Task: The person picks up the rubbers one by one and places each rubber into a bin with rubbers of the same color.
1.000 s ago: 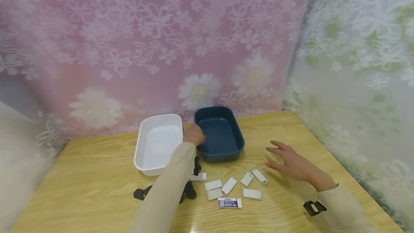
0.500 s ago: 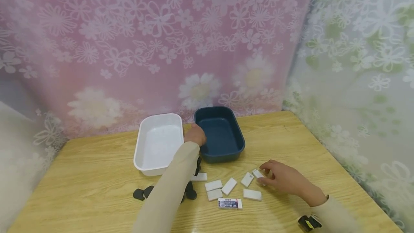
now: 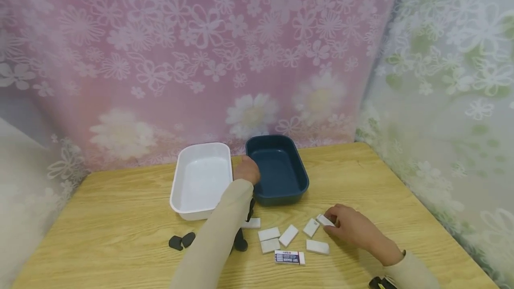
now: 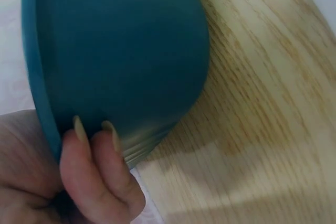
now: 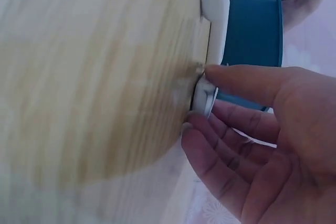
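My left hand [image 3: 247,171] grips the near-left rim of the dark blue basin [image 3: 278,171]; in the left wrist view its curled fingers [image 4: 94,174] press on the basin wall. At the right, my right hand [image 3: 353,226] pinches a white eraser [image 3: 325,220] on the table between thumb and fingers, also seen in the right wrist view as a white eraser [image 5: 203,97]. Just left of it lie several more bare white erasers, one of them [image 3: 311,227] close beside the pinched one. A sleeved eraser [image 3: 289,257] with blue printing lies nearest the front.
A white basin [image 3: 173,191] stands left of the blue one. Black flat pieces [image 3: 188,239] lie in front of it, partly hidden by the left sleeve [image 3: 218,231]. A floral curtain [image 3: 241,57] hangs behind the wooden table [image 3: 112,235].
My right hand has come down and left from above the table and now pinches the rightmost white eraser. The left hand stays on the blue basin's rim.
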`<state>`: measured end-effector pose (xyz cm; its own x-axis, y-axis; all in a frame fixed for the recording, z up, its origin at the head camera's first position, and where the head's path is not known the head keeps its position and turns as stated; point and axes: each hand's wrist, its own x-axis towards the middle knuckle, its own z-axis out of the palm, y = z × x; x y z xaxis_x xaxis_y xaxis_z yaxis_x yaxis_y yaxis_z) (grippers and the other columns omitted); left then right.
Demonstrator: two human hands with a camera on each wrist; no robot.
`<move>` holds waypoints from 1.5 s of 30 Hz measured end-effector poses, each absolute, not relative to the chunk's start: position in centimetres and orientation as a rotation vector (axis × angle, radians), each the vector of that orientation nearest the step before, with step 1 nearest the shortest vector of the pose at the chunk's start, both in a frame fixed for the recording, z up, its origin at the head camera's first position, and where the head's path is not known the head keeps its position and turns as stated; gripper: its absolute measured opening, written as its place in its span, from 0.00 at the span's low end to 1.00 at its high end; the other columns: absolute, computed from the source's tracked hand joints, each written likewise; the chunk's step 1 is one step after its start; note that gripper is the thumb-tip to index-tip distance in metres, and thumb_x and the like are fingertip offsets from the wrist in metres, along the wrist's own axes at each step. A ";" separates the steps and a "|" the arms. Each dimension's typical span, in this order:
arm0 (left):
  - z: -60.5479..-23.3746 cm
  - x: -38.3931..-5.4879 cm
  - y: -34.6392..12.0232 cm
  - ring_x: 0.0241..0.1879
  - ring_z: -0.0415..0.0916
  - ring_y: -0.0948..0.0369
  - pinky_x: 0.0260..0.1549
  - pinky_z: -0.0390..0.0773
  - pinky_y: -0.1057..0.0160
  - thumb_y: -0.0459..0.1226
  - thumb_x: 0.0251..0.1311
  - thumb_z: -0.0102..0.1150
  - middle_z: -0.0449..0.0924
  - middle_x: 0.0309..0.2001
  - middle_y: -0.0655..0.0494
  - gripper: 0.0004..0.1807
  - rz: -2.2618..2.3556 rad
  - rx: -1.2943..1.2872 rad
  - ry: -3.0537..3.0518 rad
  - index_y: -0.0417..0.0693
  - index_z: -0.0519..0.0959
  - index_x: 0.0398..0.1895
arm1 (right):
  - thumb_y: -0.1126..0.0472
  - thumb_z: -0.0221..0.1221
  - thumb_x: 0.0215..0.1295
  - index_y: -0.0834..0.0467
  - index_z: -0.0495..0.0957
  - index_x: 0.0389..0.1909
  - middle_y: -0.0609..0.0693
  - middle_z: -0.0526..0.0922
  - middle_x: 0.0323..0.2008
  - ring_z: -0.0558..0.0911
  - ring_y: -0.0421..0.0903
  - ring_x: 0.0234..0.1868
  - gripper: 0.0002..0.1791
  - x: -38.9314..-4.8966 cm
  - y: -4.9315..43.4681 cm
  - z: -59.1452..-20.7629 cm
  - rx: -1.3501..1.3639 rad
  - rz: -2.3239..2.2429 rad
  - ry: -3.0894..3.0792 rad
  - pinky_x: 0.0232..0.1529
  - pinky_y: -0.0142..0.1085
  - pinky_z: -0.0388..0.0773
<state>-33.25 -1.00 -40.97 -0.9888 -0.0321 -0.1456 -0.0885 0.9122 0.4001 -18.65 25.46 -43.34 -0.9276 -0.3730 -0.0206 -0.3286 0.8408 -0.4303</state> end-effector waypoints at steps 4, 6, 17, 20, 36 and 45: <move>-40.8 -32.9 -0.8 0.29 0.80 0.51 0.32 0.79 0.55 0.38 0.60 0.60 0.79 0.27 0.43 0.35 0.598 -0.088 2.952 0.27 0.56 0.64 | 0.61 0.65 0.59 0.61 0.81 0.41 0.44 0.77 0.32 0.74 0.37 0.29 0.11 -18.6 25.4 -43.1 -0.490 -0.700 2.924 0.29 0.34 0.73; -40.7 -32.8 -0.8 0.28 0.79 0.51 0.31 0.79 0.55 0.37 0.60 0.60 0.79 0.27 0.43 0.35 0.600 -0.092 2.946 0.27 0.56 0.63 | 0.62 0.64 0.60 0.62 0.81 0.42 0.45 0.77 0.33 0.75 0.38 0.30 0.11 -18.6 25.4 -42.7 -0.438 -0.735 2.923 0.30 0.35 0.73; -40.3 -32.6 -0.7 0.25 0.79 0.52 0.28 0.79 0.56 0.37 0.60 0.60 0.78 0.24 0.44 0.34 0.596 -0.121 2.955 0.29 0.58 0.63 | 0.62 0.62 0.63 0.64 0.79 0.47 0.50 0.78 0.37 0.76 0.39 0.30 0.14 -20.6 24.5 -38.8 -0.535 -0.818 3.107 0.29 0.33 0.75; -40.2 -32.6 -0.7 0.25 0.79 0.52 0.28 0.79 0.56 0.38 0.60 0.60 0.78 0.24 0.44 0.33 0.611 -0.124 2.954 0.29 0.58 0.62 | 0.62 0.62 0.63 0.64 0.79 0.47 0.50 0.78 0.37 0.76 0.39 0.30 0.14 -21.7 23.9 -38.0 -0.601 -0.833 3.130 0.29 0.35 0.75; -40.6 -32.7 -0.6 0.26 0.80 0.52 0.28 0.79 0.55 0.37 0.62 0.59 0.80 0.27 0.43 0.31 0.629 -0.163 2.967 0.29 0.60 0.61 | 0.62 0.63 0.62 0.64 0.82 0.44 0.48 0.78 0.31 0.75 0.42 0.29 0.12 -28.5 18.9 -38.8 -0.773 -0.799 3.088 0.31 0.38 0.73; -40.8 -32.9 -0.6 0.31 0.81 0.50 0.33 0.80 0.53 0.38 0.63 0.58 0.81 0.31 0.42 0.30 0.656 -0.187 2.973 0.30 0.60 0.61 | 0.61 0.63 0.62 0.62 0.83 0.40 0.49 0.79 0.32 0.78 0.44 0.31 0.10 -31.1 17.1 -40.1 -0.787 -0.680 3.035 0.34 0.40 0.76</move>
